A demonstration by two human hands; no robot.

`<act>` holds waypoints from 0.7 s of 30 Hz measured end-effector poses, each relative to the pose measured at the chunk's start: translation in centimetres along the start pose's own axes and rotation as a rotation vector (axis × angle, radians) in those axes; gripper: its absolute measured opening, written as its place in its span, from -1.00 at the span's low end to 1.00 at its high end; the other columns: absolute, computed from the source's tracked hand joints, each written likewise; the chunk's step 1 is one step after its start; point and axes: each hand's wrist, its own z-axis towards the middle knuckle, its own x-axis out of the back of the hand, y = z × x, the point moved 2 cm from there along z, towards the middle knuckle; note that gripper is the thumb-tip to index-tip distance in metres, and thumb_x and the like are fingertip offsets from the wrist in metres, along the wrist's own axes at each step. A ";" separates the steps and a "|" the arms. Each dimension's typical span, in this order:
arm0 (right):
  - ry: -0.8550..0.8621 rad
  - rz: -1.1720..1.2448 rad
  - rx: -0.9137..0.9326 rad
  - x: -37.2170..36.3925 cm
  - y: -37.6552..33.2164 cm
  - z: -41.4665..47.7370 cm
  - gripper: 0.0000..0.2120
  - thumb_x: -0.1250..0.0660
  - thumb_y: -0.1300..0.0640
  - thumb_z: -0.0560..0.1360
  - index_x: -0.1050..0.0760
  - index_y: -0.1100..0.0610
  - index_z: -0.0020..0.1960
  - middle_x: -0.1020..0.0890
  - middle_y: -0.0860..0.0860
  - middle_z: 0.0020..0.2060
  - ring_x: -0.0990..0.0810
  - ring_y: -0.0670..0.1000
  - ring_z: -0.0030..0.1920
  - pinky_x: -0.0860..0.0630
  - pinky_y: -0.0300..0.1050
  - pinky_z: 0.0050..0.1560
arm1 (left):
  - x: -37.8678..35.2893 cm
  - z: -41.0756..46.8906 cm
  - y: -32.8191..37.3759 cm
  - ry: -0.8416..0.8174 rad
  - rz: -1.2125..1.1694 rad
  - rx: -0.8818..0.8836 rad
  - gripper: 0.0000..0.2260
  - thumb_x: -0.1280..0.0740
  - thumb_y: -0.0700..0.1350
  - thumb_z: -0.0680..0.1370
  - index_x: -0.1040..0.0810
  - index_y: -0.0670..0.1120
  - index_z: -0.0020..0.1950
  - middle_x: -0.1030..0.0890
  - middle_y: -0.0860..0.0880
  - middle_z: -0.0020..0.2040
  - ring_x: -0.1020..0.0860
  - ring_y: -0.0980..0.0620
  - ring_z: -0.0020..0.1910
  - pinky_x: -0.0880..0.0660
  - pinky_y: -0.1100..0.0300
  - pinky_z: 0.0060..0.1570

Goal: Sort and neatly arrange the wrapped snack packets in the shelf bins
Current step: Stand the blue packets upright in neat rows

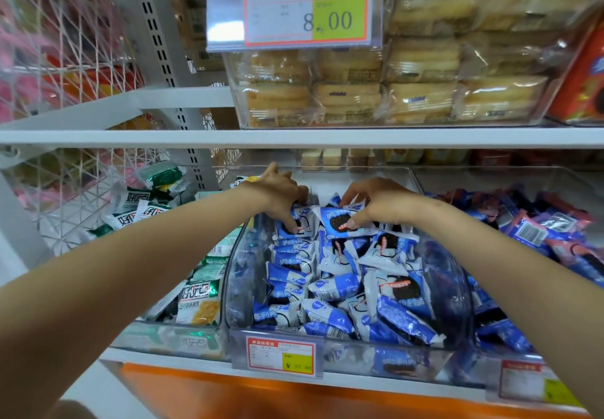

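A clear plastic bin [457, 288] in the middle of the shelf holds several blue-and-white wrapped cookie packets [333, 288] in a loose heap. Both my hands reach into its far end. My left hand [281, 196] has its fingers curled down onto a blue packet [299, 222] at the back left. My right hand [382, 203] pinches another blue packet [343, 221] between thumb and fingers at the back middle. The left bin [170, 337] holds green-and-white packets [199, 301]. The right bin holds pink-and-blue packets [536, 229].
A white shelf board [130, 137] runs just above my hands, with a clear box of yellow cakes [392, 92] and a price tag [294, 7] on it. White wire baskets [65, 43] stand at the left. Price labels [281, 356] hang on the bin fronts.
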 end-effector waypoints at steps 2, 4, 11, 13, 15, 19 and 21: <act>0.018 0.003 -0.004 0.1 0.1 0.0 -0.63 -0.47 0.09 0.40 -0.49 0.02 0.17 -0.50 0.02 0.16 -0.47 -0.02 0.05 -0.39 -0.20 -0.02 | 0.4 0.1 -0.3 0.014 0.018 0.014 -0.35 -0.29 0.33 0.41 -0.34 -0.04 0.35 -0.53 -0.03 0.16 -0.32 -0.02 0.25 -0.12 0.00 0.22; 0.009 0.010 -0.014 0.1 0.2 -0.1 -0.64 -0.46 0.12 0.41 -0.49 0.02 0.18 -0.53 0.04 0.17 -0.52 0.02 0.07 -0.42 -0.15 0.00 | 0.4 0.0 -0.1 0.037 0.039 0.016 -0.36 -0.30 0.32 0.40 -0.36 -0.05 0.33 -0.52 -0.03 0.15 -0.32 -0.03 0.25 -0.13 0.00 0.23; 0.019 0.092 0.021 0.4 -0.2 -0.5 -0.68 -0.46 0.21 0.40 -0.52 0.00 0.11 -0.53 -0.04 0.07 -0.54 -0.02 0.00 -0.43 -0.21 -0.06 | 0.4 -0.3 0.4 0.063 0.057 0.042 -0.36 -0.35 0.26 0.40 -0.31 -0.03 0.36 -0.46 -0.02 0.26 -0.30 -0.06 0.31 -0.20 0.06 0.20; 0.035 0.145 0.041 0.4 -0.2 -0.5 -0.70 -0.47 0.24 0.38 -0.52 -0.01 0.04 -0.54 -0.04 0.05 -0.56 -0.08 -0.15 -0.47 -0.25 -0.13 | 1.5 -0.8 -0.2 0.154 -0.127 0.047 -0.55 -0.33 0.16 0.48 -0.39 0.01 0.30 -0.50 0.02 0.22 -0.35 -0.03 0.29 -0.24 0.09 0.20; 0.046 0.214 0.059 0.3 -0.2 -0.4 -0.70 -0.49 0.26 0.37 -0.52 0.01 0.02 -0.57 0.00 0.05 -0.58 -0.08 -0.25 -0.50 -0.24 -0.14 | 2.8 -1.5 -0.7 0.289 -0.421 0.060 -0.75 -0.27 0.08 0.55 -0.48 0.03 0.19 -0.57 0.05 0.14 -0.47 0.03 0.14 -0.37 0.16 0.13; 0.114 0.332 0.070 0.3 -0.5 -0.3 -0.68 -0.51 0.24 0.33 -0.50 0.06 0.02 -0.62 0.03 0.01 -0.61 -0.04 -0.10 -0.50 -0.25 -0.12 | 3.6 -3.1 0.2 0.128 -1.016 -0.084 -0.72 -0.36 0.04 0.50 -0.52 -0.06 0.15 -0.60 0.08 -0.01 -0.54 0.19 -0.06 -0.41 0.46 -0.13; 0.124 0.383 0.080 0.3 -0.9 -0.2 -0.68 -0.50 0.27 0.34 -0.49 0.08 0.02 -0.62 0.03 -0.01 -0.60 -0.08 -0.13 -0.47 -0.38 -0.25 | 3.3 -3.3 0.9 0.097 -0.980 -0.122 -0.73 -0.41 -0.02 0.48 -0.53 -0.10 0.11 -0.58 0.06 -0.07 -0.51 0.20 -0.12 -0.37 0.51 -0.21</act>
